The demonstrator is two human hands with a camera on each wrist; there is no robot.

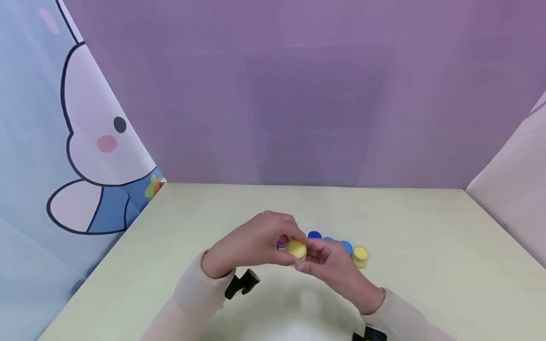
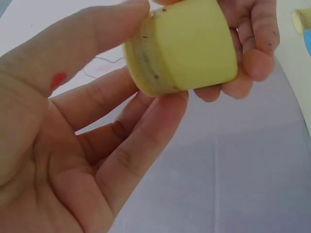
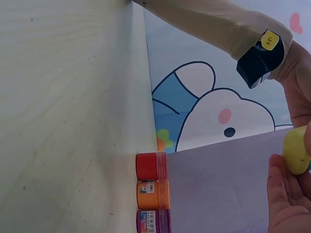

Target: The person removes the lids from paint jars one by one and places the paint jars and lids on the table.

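Yellow was the little jar [image 1: 296, 249] I held low in the middle of the frame, my left hand [image 1: 251, 244] pinching its lid and my right hand [image 1: 330, 263] curled around its body, so I judged a slow, level twist was best.

head: high, forward-down | wrists: close | shared: yellow jar [image 1: 296, 249]

Orange paint jar [image 3: 153, 194] and purple paint jar [image 3: 153, 221]: printed labels, too small to read. No legible text elsewhere.
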